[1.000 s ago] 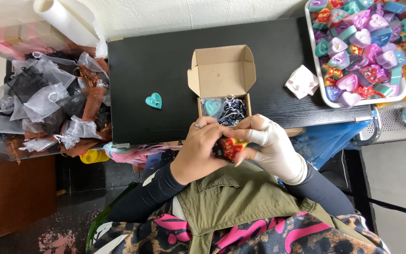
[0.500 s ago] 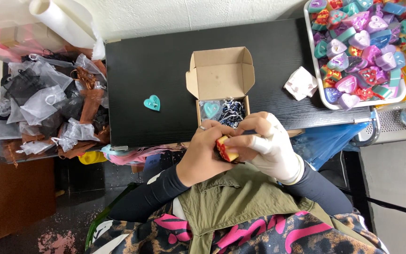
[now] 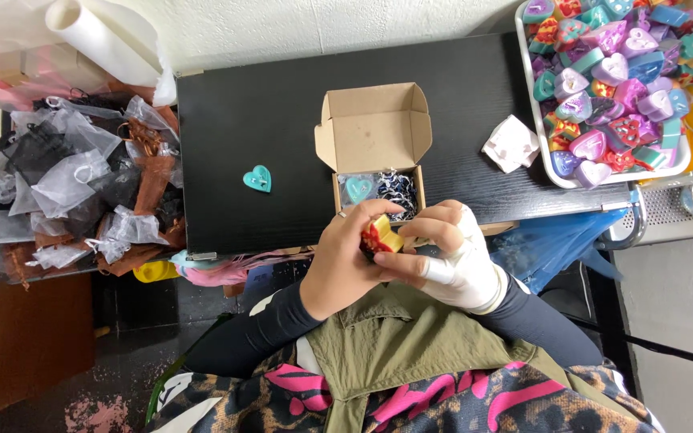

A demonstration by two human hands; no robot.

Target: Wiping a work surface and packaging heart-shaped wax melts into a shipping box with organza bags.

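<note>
Both my hands hold one small red and yellow soap piece [image 3: 380,237] close to my chest. My left hand [image 3: 345,265] cups it from the left; my right hand [image 3: 447,256], wrapped in a white bandage, pinches it from the right. Just beyond them an open cardboard box [image 3: 374,128] sits on the black table [image 3: 266,112], with a teal heart soap [image 3: 358,188] and dark shredded filler [image 3: 397,191] inside. A second teal heart soap [image 3: 257,178] lies loose on the table to the left.
A white tray [image 3: 615,167] heaped with several coloured heart soaps stands at the right. A small white wrapped piece [image 3: 512,144] lies beside it. Organza pouches [image 3: 82,192] pile up left of the table. Paper rolls [image 3: 98,36] lie at the top left.
My hands have shifted slightly and turned the red and yellow soap piece between the fingers; it now shows more clearly. The box and the loose heart have not moved.
</note>
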